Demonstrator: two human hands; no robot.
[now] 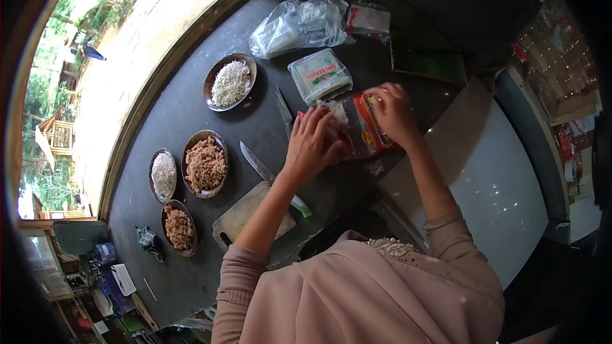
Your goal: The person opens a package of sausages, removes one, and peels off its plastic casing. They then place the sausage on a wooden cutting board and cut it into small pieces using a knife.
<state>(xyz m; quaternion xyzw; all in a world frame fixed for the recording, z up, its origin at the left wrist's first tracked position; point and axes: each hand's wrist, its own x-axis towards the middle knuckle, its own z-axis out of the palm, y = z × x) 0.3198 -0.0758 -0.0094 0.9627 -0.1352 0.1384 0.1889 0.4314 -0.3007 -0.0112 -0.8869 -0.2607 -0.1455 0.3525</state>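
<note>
A red and yellow plastic packet (365, 123) with a clear section lies on the dark table in front of me. My left hand (313, 138) closes over its left end, where crumpled clear plastic shows between the fingers. At the other end, my right hand (393, 116) grips the packet's edge with curled fingers. What is inside the packet is mostly hidden. Just beyond it sits a wrapped square pack (320, 75) with green and red print. A knife (283, 107) lies left of my left hand, and a green-handled knife (258, 164) lies nearer to me.
Bowls of white shreds (231, 83) and brown shreds (204, 164) stand at the left, with a smaller white one (163, 176) and brown one (179, 229). A cutting board (245, 211) lies below. Clear plastic bags (301, 24) and a small red-marked packet (368, 19) lie at the back.
</note>
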